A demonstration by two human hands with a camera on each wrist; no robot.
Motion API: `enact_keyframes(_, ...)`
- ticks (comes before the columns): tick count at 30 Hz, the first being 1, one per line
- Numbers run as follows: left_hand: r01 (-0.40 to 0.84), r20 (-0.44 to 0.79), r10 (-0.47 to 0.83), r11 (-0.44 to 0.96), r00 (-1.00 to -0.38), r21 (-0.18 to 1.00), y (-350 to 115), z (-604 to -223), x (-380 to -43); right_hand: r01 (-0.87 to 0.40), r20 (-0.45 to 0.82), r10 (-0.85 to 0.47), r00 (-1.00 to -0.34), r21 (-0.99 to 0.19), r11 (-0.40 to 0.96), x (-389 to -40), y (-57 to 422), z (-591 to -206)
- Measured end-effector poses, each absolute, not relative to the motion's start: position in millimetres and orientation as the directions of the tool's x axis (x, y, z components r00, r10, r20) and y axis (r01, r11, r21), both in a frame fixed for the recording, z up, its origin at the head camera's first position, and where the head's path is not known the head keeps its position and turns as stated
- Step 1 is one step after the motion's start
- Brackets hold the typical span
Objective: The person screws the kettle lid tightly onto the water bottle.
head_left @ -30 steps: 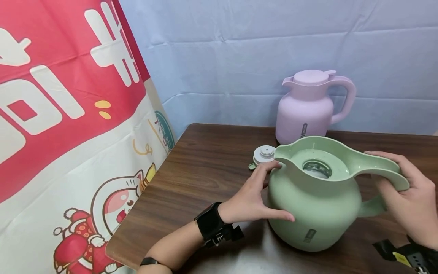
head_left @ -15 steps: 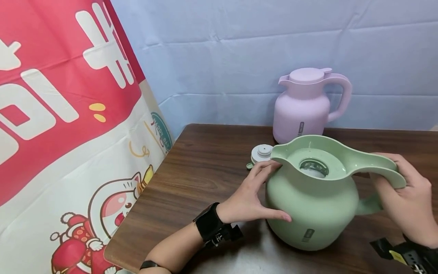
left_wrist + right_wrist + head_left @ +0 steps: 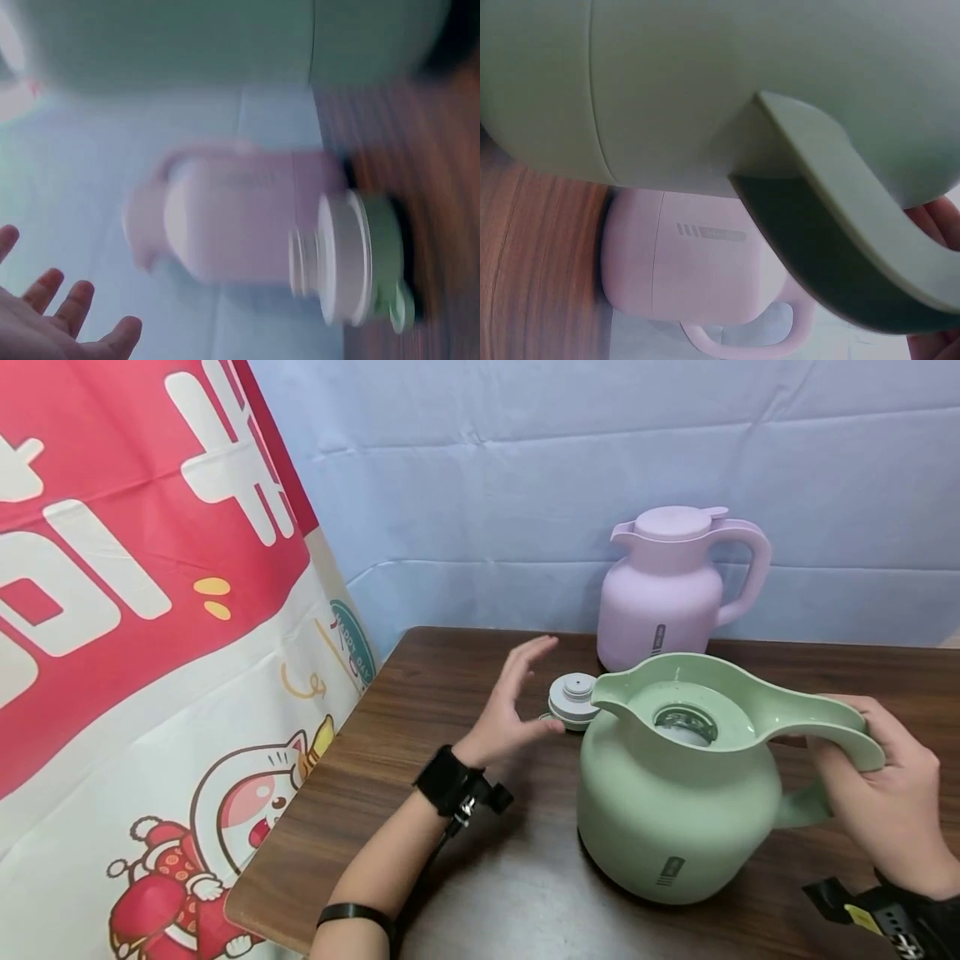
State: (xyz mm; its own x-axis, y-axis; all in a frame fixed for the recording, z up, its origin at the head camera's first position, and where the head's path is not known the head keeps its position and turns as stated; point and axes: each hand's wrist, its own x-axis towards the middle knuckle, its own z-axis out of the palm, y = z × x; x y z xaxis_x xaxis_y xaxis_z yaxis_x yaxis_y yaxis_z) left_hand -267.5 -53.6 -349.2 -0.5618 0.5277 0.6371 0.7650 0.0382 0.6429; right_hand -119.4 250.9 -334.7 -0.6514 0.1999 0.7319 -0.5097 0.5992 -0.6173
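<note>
A green thermos jug (image 3: pixel 678 814) stands on the table with its neck uncovered, showing the round glass-lined mouth. My right hand (image 3: pixel 888 785) grips its handle at the upper part; in the right wrist view the handle (image 3: pixel 855 217) curves toward the fingers. Left of the jug my left hand (image 3: pixel 510 710) is held in the air, fingers spread and holding nothing. Just beyond its thumb sits the jug's lid (image 3: pixel 574 697), white stopper side up with a green rim, partly behind the spout. In the left wrist view the lid (image 3: pixel 352 259) shows a small green tab.
Behind the green jug, a pink thermos jug (image 3: pixel 663 593) with its lid on stands near the table's back edge. A pale blue cloth (image 3: pixel 480 485) hangs behind the wooden table (image 3: pixel 420 718). A printed red and white banner (image 3: pixel 165 693) hangs along the left side.
My left hand has come off the green jug's side and moved left and up, near the lid. The right hand stays on the handle, and the jug still stands in place.
</note>
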Motion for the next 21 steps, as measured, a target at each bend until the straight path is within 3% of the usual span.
enact_keyframes(5, 0.585, 0.486, 0.494, 0.056, -0.721, 0.809, -58, -356, -310, -0.496, 0.725, 0.208, -0.657, -0.623, 0.605, -119, 252, -335)
enact_keyframes(10, 0.454, 0.296, 0.514, 0.213, -0.805, 0.865, -53, -368, -342, -0.468, 0.7, 0.222, -0.679, -0.645, 0.604, -118, 252, -335)
enact_keyframes(15, 0.367, 0.104, 0.56, 0.382, -0.822, 0.848, -42, -385, -361, -0.457, 0.682, 0.222, -0.697, -0.661, 0.596, -117, 251, -334)
enact_keyframes(21, 0.319, -0.132, 0.647, 0.531, -0.751, 0.785, -33, -404, -367, -0.433, 0.658, 0.26, -0.706, -0.693, 0.577, -117, 249, -334)
